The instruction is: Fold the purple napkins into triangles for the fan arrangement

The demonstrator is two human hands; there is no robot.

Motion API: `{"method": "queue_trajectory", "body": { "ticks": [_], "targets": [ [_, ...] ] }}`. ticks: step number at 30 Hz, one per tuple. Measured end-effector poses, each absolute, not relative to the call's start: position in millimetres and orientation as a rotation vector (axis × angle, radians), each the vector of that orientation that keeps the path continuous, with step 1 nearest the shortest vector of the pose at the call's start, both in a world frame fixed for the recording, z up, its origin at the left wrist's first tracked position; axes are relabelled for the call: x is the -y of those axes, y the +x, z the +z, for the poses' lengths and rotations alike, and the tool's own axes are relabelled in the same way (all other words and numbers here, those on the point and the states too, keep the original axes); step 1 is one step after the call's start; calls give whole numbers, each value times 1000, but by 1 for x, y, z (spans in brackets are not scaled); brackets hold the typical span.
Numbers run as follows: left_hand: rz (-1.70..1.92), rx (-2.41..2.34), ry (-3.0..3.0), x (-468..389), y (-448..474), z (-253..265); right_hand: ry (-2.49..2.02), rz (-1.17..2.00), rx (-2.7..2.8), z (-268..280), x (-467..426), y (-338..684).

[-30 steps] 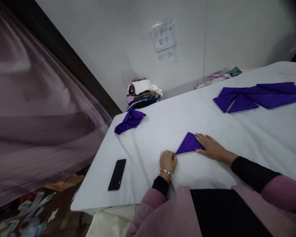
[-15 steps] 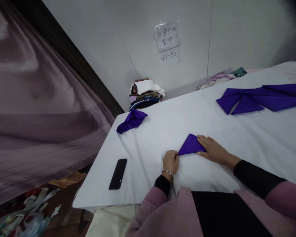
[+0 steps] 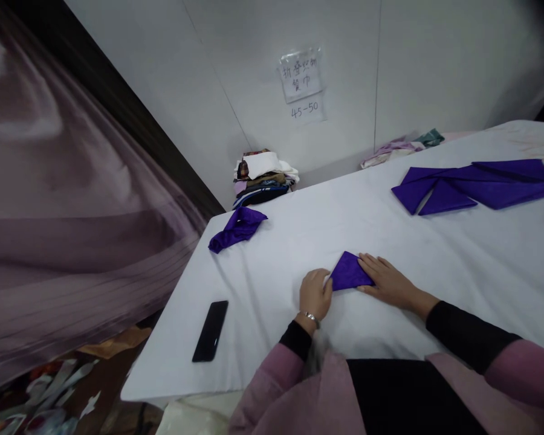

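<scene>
A small purple cloth napkin (image 3: 348, 273), folded to a rough triangle, lies on the white-covered table (image 3: 272, 338) in front of me. My left hand (image 3: 315, 294), with a silver bracelet at the wrist, has its fingers closed on the napkin's left corner; the fingertips partly hide that corner. Flat across the right side of the napkin rests my right hand (image 3: 385, 280), fingers stretched out and covering its right edge.
Another purple cloth (image 3: 239, 228) lies crumpled at the table's left edge, with a black phone (image 3: 211, 331) nearer me. Purple cloths (image 3: 480, 184) are spread at the right. Behind the table are a pile of folded fabrics (image 3: 265, 178) and a wall sign (image 3: 300, 75).
My left fingers have moved slightly right over the napkin's left corner, which now looks blunter and turned in. My right hand stays flat on it. The whole view has shifted slightly.
</scene>
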State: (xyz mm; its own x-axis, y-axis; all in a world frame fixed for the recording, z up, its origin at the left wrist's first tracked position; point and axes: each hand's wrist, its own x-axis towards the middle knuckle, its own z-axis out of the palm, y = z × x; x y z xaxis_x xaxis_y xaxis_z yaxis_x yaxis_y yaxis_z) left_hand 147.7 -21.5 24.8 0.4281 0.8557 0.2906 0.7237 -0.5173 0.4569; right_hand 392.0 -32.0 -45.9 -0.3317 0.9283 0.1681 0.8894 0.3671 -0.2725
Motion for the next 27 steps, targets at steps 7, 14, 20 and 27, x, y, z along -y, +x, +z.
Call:
{"method": "queue_trajectory", "body": {
  "ticks": [7,14,20,27],
  "targets": [
    [238,-1136,2653,-9,218,6,-1616,183,2317,-44,32,390],
    [119,-1183,2686,-11,218,-6,-1583,195,2309,-43,34,388],
    [133,-1188,2692,-12,217,-6,-1576,210,2275,-40,38,387],
    [126,-1197,2683,-16,213,-6,-1597,347,2275,-26,52,402]
  ]
}}
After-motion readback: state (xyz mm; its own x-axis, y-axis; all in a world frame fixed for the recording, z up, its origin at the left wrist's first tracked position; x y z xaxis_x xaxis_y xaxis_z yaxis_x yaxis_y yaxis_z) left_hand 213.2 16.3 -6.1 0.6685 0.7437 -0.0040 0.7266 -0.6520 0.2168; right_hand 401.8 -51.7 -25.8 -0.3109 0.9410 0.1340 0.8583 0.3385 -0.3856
